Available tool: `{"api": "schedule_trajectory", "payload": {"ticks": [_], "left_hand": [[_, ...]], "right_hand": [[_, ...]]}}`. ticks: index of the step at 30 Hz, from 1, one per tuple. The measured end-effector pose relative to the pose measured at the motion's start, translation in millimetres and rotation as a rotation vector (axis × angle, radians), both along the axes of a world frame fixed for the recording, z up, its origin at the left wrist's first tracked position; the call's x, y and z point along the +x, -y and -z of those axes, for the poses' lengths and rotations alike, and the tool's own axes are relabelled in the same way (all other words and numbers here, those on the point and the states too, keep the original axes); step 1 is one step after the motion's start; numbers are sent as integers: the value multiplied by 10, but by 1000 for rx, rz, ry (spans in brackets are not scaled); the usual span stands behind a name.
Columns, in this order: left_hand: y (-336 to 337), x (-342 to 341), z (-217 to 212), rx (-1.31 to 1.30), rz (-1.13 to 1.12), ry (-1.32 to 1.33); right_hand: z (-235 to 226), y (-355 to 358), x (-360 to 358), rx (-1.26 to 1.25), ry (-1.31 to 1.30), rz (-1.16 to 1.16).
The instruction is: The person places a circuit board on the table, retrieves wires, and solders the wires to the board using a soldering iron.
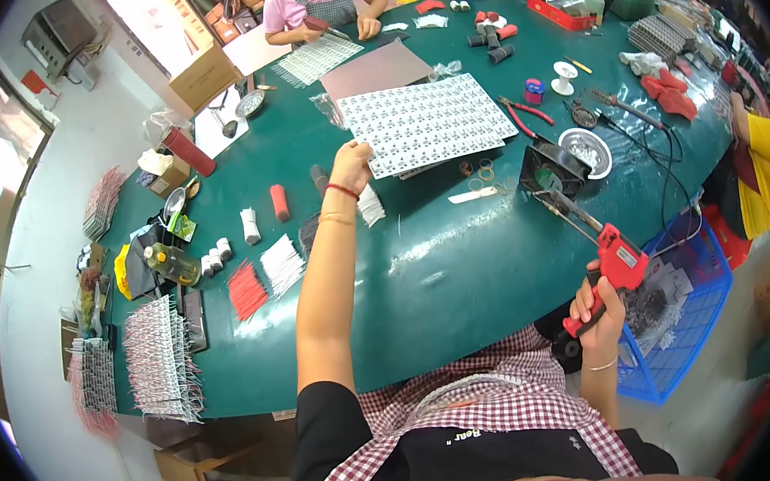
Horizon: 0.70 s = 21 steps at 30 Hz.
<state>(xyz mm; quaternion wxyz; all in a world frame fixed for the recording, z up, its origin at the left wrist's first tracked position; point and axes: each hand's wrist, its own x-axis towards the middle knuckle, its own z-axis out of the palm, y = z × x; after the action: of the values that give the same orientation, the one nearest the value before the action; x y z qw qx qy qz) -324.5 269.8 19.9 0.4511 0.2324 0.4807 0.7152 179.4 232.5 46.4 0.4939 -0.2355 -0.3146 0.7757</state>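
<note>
My left hand [353, 164] pinches the near left edge of a white panel [429, 117] printed with rows of small dark patterns. The panel is tilted, its near edge apparently raised off the green table. In my right hand [598, 312] is a red soldering gun [622, 258], gripped by its black and red handle beyond the table's front edge. Its long metal tip points left and away, in front of a black open box [539, 165]. A round metal dish [600, 167] stands beside that box. Red-handled pliers [529, 107] lie at the panel's right corner.
Bundles of white wires [283, 266] and red wires [247, 291] lie left of my forearm. Wired panels [159, 361] stack at the table's left end. A blue basket [687, 342] stands at right, below the table. Across the table, a co-worker [319, 13] handles another panel [319, 58].
</note>
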Motion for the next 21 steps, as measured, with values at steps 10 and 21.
{"api": "schedule_trajectory", "payload": {"ticks": [10, 21], "left_hand": [[2337, 1581, -563, 216, -198, 18], [3531, 3297, -78, 118, -436, 330]], "right_hand": [[-10, 72, 196, 51, -75, -52], [-30, 44, 18, 36, -112, -231]]}}
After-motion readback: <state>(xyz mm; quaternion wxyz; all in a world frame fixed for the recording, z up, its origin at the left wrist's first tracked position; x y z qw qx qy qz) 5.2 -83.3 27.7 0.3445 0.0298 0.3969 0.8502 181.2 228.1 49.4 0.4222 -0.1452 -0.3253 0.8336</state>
